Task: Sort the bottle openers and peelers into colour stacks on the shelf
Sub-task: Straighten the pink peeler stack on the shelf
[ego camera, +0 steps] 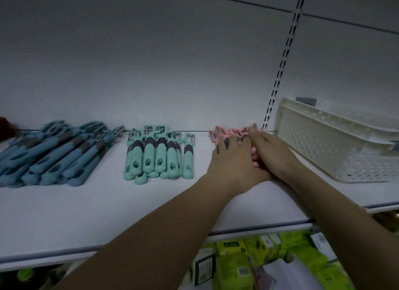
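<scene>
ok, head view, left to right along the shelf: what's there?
Red thing at the left edge, only partly in frame → blue stack → mint stack → pink stack under both hands, left hand and right hand → white basket.

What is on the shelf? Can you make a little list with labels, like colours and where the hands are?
shelf: white shelf, three colour groups in a row
left group: blue pile, loosely heaped
middle group: mint green stack, handles lined up side by side
right group: pink pile, mostly covered by the hands
left hand: lies over the pink pile, fingers spread
right hand: lies beside the left hand, on the same pile
basket: white basket, at the right end of the shelf
grip: cannot tell whether either hand holds anything
</scene>
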